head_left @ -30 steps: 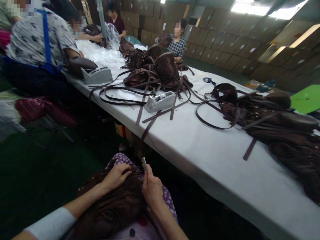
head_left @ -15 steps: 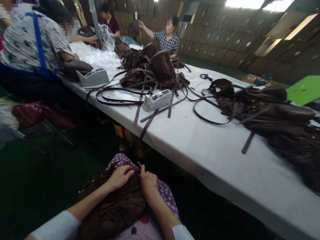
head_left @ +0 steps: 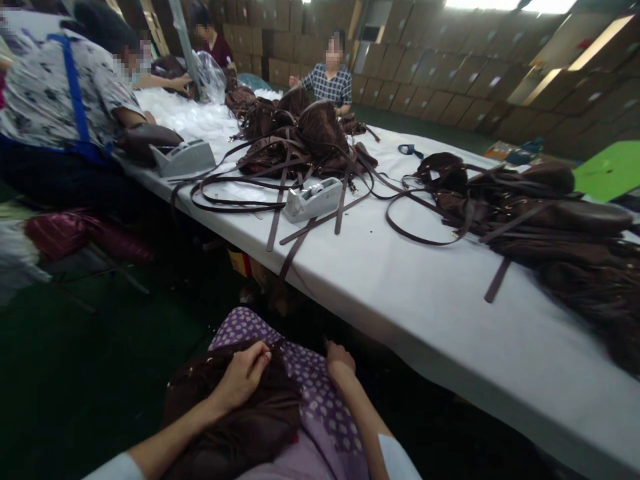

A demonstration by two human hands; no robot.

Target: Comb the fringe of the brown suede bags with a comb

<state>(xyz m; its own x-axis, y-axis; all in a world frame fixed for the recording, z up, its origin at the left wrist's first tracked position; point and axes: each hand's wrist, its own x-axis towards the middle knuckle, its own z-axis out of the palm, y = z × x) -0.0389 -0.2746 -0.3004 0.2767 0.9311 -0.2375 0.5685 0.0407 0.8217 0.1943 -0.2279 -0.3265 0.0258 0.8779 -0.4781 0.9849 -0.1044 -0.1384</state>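
A dark brown bag (head_left: 225, 427) with small shiny metal fittings lies across my lap, over a purple patterned cloth (head_left: 313, 383). My left hand (head_left: 245, 373) is closed in a pinch at the bag's upper edge, thumb against fingertips. Apart from the bag, to its right, my right hand (head_left: 341, 358) is held low beside the table edge with its fingers curled. Something thin and dark seems to stick out past those fingers, too dim and blurred to name.
On the white-covered table (head_left: 400, 287) are a heap of brown bags (head_left: 320, 130) with long straps, more bags (head_left: 540, 220) to the right, a grey tape dispenser (head_left: 314, 199) and a second tape dispenser (head_left: 190, 158). A person (head_left: 60, 100) sits at the left; others sit farther back.
My right hand has moved off the bag to the right; the thin light-coloured tool at its fingertips no longer shows clearly. My left hand stays at the bag's edge. A person at the back has lowered an arm.
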